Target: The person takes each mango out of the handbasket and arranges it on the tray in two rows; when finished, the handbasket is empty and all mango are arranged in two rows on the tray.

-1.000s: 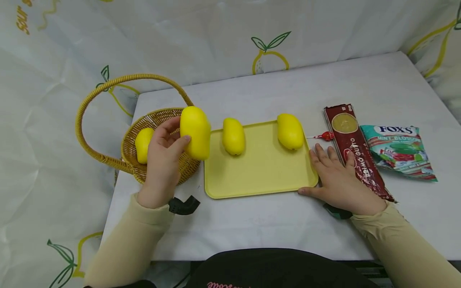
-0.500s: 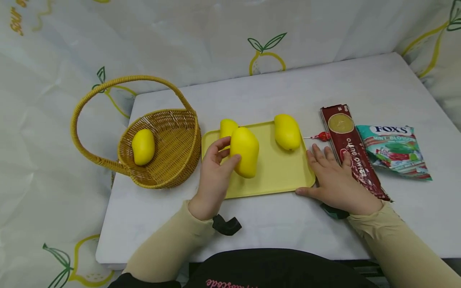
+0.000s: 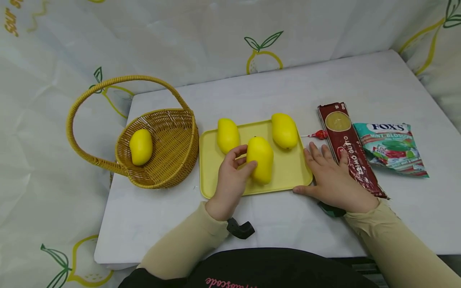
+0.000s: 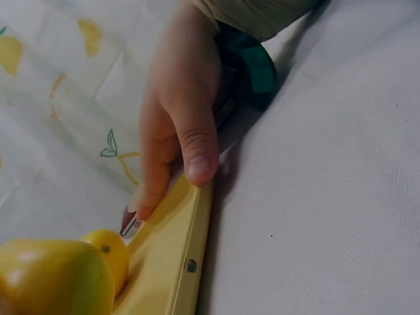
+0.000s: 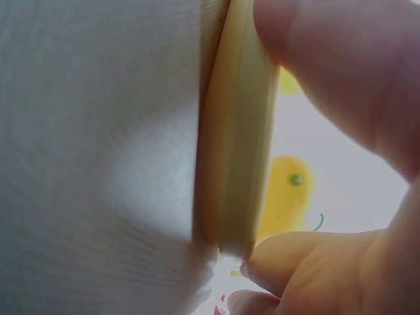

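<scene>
At the near edge, a black garment (image 3: pixel 273 268) with pink lettering covers the person's lap. On the white table (image 3: pixel 162 224), the right hand (image 3: pixel 333 182) lies with fingers spread, its thumb at the near right corner of a yellow tray (image 3: pixel 212 172). The left hand (image 3: pixel 230 178) pinches a yellow mango (image 3: pixel 262 160) between thumb and fingers, over the tray's middle; whether this fruit touches the tray, I cannot tell. To the left, a wicker basket (image 3: pixel 169 168) holds a single mango (image 3: pixel 141 147). Right of the tray lie a dark red packet (image 3: pixel 338 120) and, touching or just beside it, a green FOX'S bag (image 3: pixel 392 148). A red lollipop (image 3: pixel 319 134) lies between tray and packet. On the tray's far side rest a left-hand mango (image 3: pixel 227 134) and a right-hand mango (image 3: pixel 284 130). Farthest hangs a lemon-printed curtain (image 3: pixel 180 32).
</scene>
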The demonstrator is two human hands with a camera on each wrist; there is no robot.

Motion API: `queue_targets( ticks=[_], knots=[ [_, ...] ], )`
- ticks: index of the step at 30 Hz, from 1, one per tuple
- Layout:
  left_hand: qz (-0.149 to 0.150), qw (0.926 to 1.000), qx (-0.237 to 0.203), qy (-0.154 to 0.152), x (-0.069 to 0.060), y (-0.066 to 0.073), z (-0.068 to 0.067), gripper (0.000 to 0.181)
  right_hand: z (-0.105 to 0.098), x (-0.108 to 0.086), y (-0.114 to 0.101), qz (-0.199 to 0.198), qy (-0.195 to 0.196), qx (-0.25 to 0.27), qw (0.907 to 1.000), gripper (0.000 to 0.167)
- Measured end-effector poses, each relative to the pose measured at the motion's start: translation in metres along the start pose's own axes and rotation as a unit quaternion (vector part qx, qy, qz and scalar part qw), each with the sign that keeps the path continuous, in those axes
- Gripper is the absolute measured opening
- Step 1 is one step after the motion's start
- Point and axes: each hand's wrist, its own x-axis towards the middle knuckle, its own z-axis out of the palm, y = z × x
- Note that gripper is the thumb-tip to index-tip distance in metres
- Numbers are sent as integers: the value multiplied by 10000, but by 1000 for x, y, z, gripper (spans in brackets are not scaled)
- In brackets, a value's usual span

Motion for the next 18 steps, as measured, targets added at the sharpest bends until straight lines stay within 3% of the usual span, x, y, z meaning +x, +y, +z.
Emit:
queue_targets(
  ticks=[18],
  knots=[
    [-375, 9978, 539, -12, 0, -10, 9, 45, 1, 0, 1, -2, 2, 28, 10000, 129]
  ],
)
